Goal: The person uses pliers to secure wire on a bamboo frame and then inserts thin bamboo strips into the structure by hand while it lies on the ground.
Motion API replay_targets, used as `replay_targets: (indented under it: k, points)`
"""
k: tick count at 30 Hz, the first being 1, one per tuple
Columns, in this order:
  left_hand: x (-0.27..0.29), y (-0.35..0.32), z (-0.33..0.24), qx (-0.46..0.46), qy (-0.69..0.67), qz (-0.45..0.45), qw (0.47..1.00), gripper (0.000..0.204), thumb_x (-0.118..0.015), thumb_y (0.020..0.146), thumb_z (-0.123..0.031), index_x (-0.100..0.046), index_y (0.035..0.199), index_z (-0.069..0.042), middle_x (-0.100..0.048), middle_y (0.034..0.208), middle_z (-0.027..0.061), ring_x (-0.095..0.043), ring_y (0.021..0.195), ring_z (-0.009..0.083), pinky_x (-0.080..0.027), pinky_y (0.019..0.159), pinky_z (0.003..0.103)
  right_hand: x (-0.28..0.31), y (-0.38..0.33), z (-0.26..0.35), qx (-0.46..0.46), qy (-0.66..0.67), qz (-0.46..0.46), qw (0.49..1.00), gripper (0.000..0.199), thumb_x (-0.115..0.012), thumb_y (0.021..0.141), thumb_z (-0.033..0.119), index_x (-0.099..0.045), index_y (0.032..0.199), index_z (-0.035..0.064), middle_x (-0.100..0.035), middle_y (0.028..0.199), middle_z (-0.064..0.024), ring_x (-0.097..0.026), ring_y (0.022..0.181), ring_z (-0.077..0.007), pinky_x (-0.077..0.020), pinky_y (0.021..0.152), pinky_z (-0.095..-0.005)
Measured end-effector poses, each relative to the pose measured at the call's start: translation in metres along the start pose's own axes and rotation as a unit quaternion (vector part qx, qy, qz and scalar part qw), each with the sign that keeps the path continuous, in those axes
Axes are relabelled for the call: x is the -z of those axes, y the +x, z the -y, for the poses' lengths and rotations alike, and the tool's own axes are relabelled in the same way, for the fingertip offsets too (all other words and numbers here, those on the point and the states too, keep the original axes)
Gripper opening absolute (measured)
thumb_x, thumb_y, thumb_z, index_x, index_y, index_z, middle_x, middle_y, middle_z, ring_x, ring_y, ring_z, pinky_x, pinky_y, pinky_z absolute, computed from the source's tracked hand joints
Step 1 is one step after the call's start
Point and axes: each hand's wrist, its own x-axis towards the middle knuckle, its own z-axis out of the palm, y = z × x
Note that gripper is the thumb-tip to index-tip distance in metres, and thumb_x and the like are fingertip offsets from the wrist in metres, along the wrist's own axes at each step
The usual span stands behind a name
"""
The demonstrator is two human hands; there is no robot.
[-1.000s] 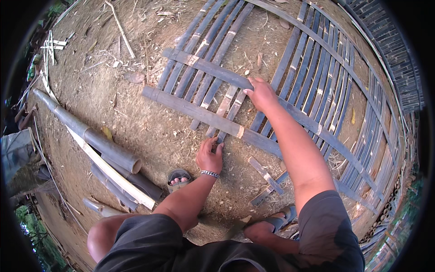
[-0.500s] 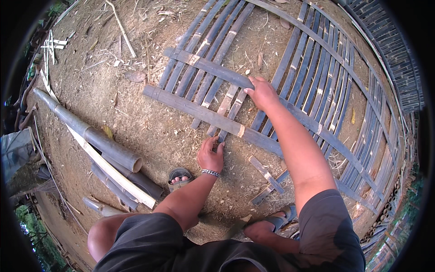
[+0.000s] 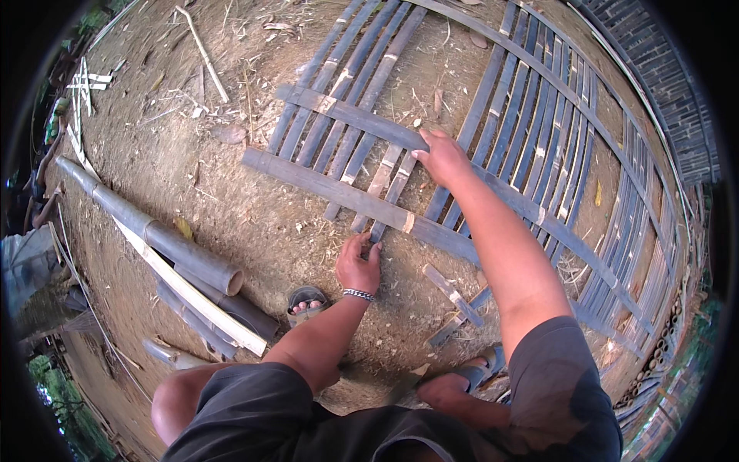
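Note:
A frame of split bamboo slats lies on the dirt in front of me, dark slats crossed by long flat strips. My right hand (image 3: 445, 159) is closed over the upper cross strip (image 3: 362, 118), thumb on the near side and fingers over the far edge. Below the lower cross strip (image 3: 331, 187), my left hand (image 3: 359, 266) pinches the near end of a short bamboo slat (image 3: 399, 187). That slat passes under the lower strip and up to the upper one. Another short slat (image 3: 380, 179) lies close beside it on the left.
Thick bamboo poles (image 3: 165, 231) and a pale split length (image 3: 200, 289) lie at the left. Two short bamboo offcuts (image 3: 453, 295) rest near my right foot. Wood shavings litter the dirt. A woven bamboo panel (image 3: 654, 77) stands at the far right.

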Motion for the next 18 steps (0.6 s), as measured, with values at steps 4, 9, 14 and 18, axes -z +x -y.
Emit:
replay_targets:
  k: [4,9,14,18]
  points:
    - [0.001,-0.003,0.000,0.030,-0.026,0.012,0.999,0.031,-0.082,0.080,-0.014,-0.070,0.109,-0.011,-0.069,0.107,0.0064,-0.070,0.079,0.0199,-0.054,0.074,0.037,0.007,-0.006,-0.001,0.010,0.008,0.015,1.000,0.060,-0.068,0.095,0.026,-0.049,0.148,0.0055,-0.054,0.144,-0.0196,-0.054,0.129,-0.0397,-0.0429,0.111,-0.0421]
    - [-0.001,-0.004,0.002,0.008,-0.025,0.005,1.000,0.036,-0.084,0.079,-0.013,-0.068,0.111,-0.010,-0.066,0.105,0.0073,-0.068,0.079,0.0199,-0.054,0.073,0.036,0.007,-0.019,-0.024,0.036,0.043,-0.034,0.998,0.061,-0.070,0.094,0.025,-0.049,0.149,0.0068,-0.055,0.144,-0.0186,-0.054,0.130,-0.0385,-0.0436,0.111,-0.0422]
    - [-0.001,-0.001,-0.002,-0.003,0.005,0.004,1.000,0.037,-0.086,0.079,-0.016,-0.069,0.111,-0.008,-0.065,0.104,0.0067,-0.067,0.079,0.0182,-0.055,0.072,0.034,0.020,-0.026,-0.031,0.028,0.022,-0.015,0.999,0.058,-0.070,0.094,0.029,-0.054,0.145,0.0074,-0.056,0.143,-0.0155,-0.056,0.128,-0.0355,-0.0436,0.111,-0.0420]
    - [-0.006,0.000,-0.004,0.011,0.022,-0.007,1.000,0.035,-0.086,0.079,-0.017,-0.069,0.109,-0.009,-0.067,0.100,0.0058,-0.067,0.078,0.0190,-0.054,0.072,0.035,0.018,-0.008,-0.016,-0.010,-0.060,0.028,0.998,0.057,-0.068,0.095,0.038,-0.057,0.143,0.0108,-0.060,0.140,-0.0134,-0.058,0.128,-0.0311,-0.0420,0.110,-0.0441]
